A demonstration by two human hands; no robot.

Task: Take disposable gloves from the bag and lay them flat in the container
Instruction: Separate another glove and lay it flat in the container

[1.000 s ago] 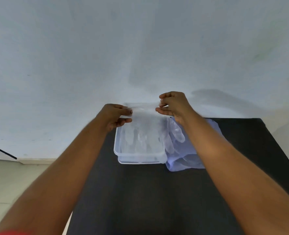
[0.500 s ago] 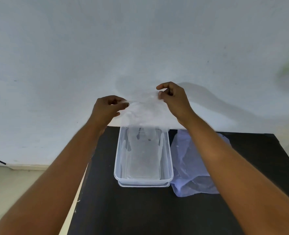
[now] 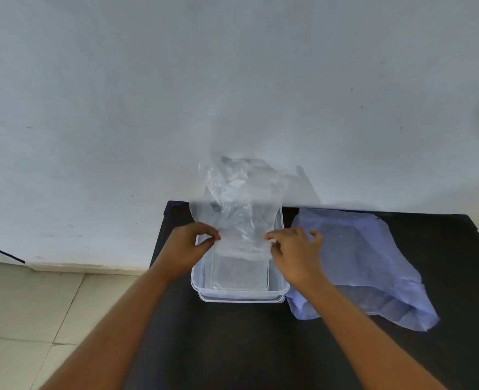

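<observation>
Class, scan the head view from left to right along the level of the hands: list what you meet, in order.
Tiled floor → left hand → clear disposable glove over the container → right hand → bluish plastic bag → black table.

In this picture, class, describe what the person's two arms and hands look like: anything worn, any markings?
Both forearms are bare up to the bottom edge of the picture: no sleeves show. The left hand and right hand wear no gloves, and no rings, watch or bracelet can be seen. No markings show. The fingers are bare too, with short nails as far as can be told.
</observation>
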